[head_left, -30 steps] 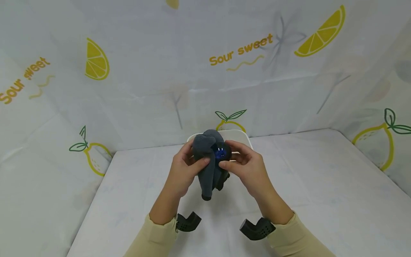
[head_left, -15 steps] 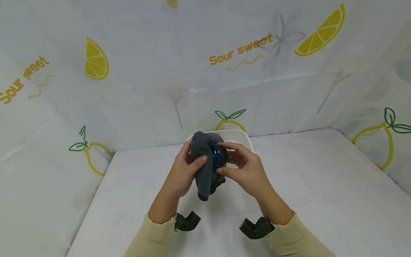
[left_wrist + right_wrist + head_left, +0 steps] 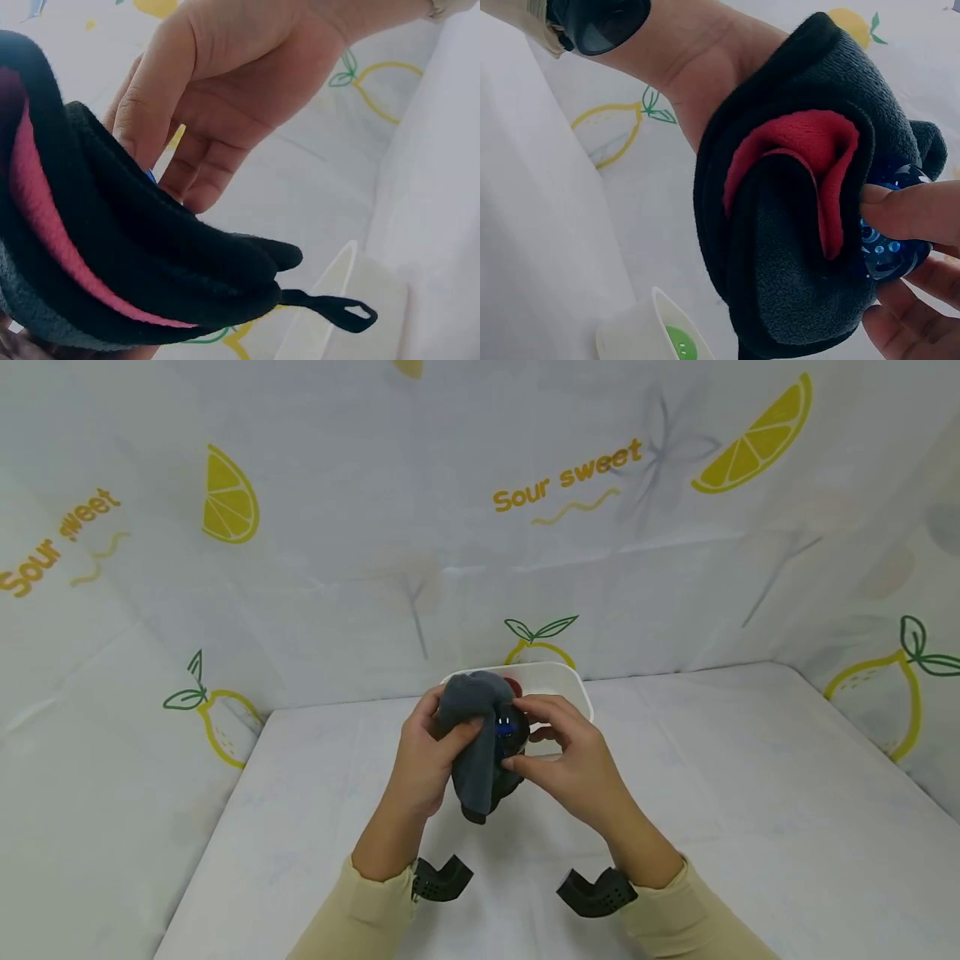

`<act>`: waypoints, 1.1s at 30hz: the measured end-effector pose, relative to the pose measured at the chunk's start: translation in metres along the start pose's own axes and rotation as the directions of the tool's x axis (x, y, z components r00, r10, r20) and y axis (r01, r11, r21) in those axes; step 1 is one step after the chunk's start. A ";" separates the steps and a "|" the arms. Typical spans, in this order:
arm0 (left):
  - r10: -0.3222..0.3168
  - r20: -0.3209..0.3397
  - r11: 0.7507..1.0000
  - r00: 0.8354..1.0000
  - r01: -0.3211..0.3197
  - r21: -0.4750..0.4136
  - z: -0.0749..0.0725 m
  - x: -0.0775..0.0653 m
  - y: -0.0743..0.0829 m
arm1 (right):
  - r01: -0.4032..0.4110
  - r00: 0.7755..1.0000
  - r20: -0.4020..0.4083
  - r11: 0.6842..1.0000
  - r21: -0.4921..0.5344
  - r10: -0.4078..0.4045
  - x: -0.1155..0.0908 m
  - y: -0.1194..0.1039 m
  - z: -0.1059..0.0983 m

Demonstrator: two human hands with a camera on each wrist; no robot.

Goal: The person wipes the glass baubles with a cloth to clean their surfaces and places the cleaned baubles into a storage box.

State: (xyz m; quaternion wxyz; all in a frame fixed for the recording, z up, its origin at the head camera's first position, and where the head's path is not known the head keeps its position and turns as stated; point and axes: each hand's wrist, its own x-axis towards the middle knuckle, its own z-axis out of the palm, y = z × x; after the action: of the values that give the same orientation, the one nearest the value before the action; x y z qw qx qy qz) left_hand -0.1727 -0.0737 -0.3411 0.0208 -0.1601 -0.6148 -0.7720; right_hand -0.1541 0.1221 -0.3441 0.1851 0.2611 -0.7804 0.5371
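Observation:
Over the table, my left hand (image 3: 427,756) grips a folded grey-blue cleaning cloth (image 3: 471,768), thumb on top of it. In the right wrist view the cloth shows a black border and a pinkish-red inner face (image 3: 802,139). A black hanging loop (image 3: 334,307) sticks out from it in the left wrist view. Against the cloth sits a glossy dark blue ball-like object (image 3: 512,731), patterned with small light circles. Thumb and fingers of my right hand (image 3: 581,756) pinch its right side. The cloth covers the object's left side.
A white bin (image 3: 566,681) stands just behind the hands, near the rear edge of the table (image 3: 712,777). Something round and green (image 3: 681,343) shows inside it in the right wrist view. A lemon-print sheet (image 3: 337,527) hangs behind the table.
The cloth and blue object have shifted slightly left and turned. The cloth's hanging end looks shorter and more bunched under my left thumb. Both hands keep their hold.

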 end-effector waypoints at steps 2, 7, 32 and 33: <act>0.005 -0.044 1.000 0.999 -0.005 -0.007 0.001 0.000 0.000 | 0.012 1.000 -0.003 1.000 -0.006 -0.012 -0.001 -0.001 0.001; -0.006 -0.110 0.999 0.994 0.002 -0.040 0.002 0.001 0.001 | 0.019 1.000 0.012 0.999 -0.034 -0.018 -0.002 -0.003 0.004; -0.073 0.010 0.996 0.997 0.072 0.049 0.009 -0.005 0.001 | -0.313 0.949 0.000 0.943 0.114 0.315 0.001 0.001 -0.004; -0.069 0.003 0.996 0.998 0.069 0.050 0.009 -0.005 0.001 | -0.310 0.950 0.010 0.945 0.107 0.311 0.001 0.000 -0.004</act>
State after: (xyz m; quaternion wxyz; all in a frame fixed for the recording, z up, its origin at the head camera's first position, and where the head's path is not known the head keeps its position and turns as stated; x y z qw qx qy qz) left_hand -0.1660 -0.0660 -0.3393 -0.0034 -0.1398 -0.6391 -0.7563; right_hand -0.1550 0.1260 -0.3419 0.0867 0.1427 -0.7811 0.6017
